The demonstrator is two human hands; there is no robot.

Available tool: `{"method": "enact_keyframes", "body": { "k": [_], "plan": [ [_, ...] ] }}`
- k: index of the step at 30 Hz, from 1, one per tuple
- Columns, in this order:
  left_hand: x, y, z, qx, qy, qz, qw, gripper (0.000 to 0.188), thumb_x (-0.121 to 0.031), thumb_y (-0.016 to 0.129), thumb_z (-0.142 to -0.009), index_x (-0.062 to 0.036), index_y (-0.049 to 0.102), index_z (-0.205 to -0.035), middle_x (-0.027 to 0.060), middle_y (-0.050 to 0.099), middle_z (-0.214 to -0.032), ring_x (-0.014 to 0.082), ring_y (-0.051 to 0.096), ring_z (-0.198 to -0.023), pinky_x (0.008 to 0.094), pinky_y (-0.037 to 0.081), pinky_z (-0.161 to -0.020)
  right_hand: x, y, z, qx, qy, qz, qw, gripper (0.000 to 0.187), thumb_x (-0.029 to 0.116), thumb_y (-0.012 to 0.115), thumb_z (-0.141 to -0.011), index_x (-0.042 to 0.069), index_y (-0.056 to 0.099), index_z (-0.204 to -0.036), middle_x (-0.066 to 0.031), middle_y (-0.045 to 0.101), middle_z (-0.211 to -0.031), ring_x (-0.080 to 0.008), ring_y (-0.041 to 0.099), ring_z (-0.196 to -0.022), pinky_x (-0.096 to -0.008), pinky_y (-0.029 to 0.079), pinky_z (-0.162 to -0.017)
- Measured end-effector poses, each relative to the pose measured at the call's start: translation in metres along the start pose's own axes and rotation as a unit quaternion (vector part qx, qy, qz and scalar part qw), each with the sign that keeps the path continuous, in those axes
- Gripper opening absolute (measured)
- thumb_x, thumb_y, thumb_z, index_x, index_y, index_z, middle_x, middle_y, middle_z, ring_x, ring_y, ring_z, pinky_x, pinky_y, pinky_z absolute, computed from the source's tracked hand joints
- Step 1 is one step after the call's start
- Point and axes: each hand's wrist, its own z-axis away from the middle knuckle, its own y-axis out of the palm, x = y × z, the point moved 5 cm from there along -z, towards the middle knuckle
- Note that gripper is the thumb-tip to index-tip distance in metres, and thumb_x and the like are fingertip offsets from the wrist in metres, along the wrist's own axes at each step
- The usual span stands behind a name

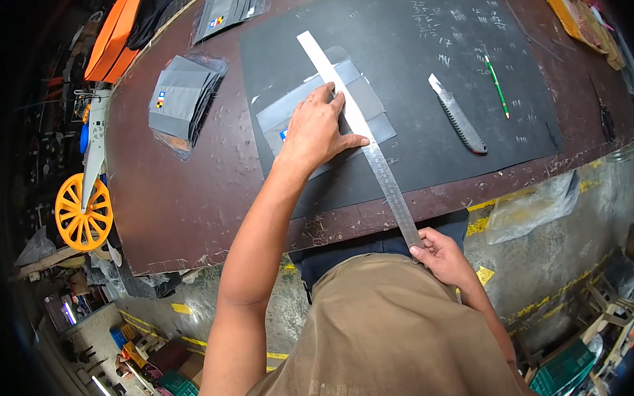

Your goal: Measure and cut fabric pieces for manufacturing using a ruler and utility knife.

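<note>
A long steel ruler [384,173] lies slantwise across a flat grey sheet-like piece with clear plastic parts [370,96] on the black cutting mat [427,133]. My left hand [315,129] presses on the ruler and the piece, its fingers spread and its thumb on the ruler's face. The ruler's near end juts past the table edge, where my right hand [443,258] grips it between thumb and fingers. To the right of the ruler lie a utility knife [458,115] with a dark handle and a green pencil [497,87].
On the brown table [170,233] sits a stack of grey pouches [179,98] at left, with another stack [225,12] at the far edge. A yellow wheel [83,212] stands beside the table's left side. A yellow-orange bundle [578,17] occupies the far right corner.
</note>
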Motion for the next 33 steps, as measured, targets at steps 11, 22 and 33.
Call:
{"method": "enact_keyframes", "body": {
  "k": [11,22,33],
  "plan": [
    [0.002,0.008,-0.002,-0.010,0.009,0.006,1.000,0.098,-0.058,0.091,-0.070,0.0052,0.063,-0.140,0.0243,0.051,-0.155,0.0413,0.056,-0.138,0.0484,0.049,-0.114,-0.003,-0.003,-0.005,-0.002,-0.002,0.001,1.000,0.018,0.011,0.067,-0.106,0.002,0.064,-0.120,0.0032,0.068,-0.093,-0.0020,0.058,-0.082,-0.0231,0.049,-0.074],
    [0.014,0.001,0.014,-0.014,0.012,0.006,1.000,0.099,-0.057,0.091,-0.068,0.0046,0.063,-0.140,0.0256,0.050,-0.155,0.0421,0.054,-0.140,0.0483,0.049,-0.114,0.057,-0.005,0.009,-0.012,-0.009,0.313,0.950,0.034,0.025,0.078,-0.096,0.000,0.070,-0.118,-0.0033,0.069,-0.083,-0.0118,0.061,-0.066,-0.0306,0.052,-0.063],
    [0.031,0.024,0.035,-0.018,0.016,0.008,1.000,0.101,-0.058,0.089,-0.070,0.0054,0.060,-0.143,0.0256,0.050,-0.156,0.0418,0.050,-0.143,0.0480,0.045,-0.117,0.161,-0.050,-0.080,-0.376,-0.247,0.549,0.704,0.042,0.026,0.080,-0.092,-0.001,0.065,-0.121,-0.0202,0.062,-0.122,-0.0407,0.059,-0.116,-0.0493,0.049,-0.097]
  ]
}}
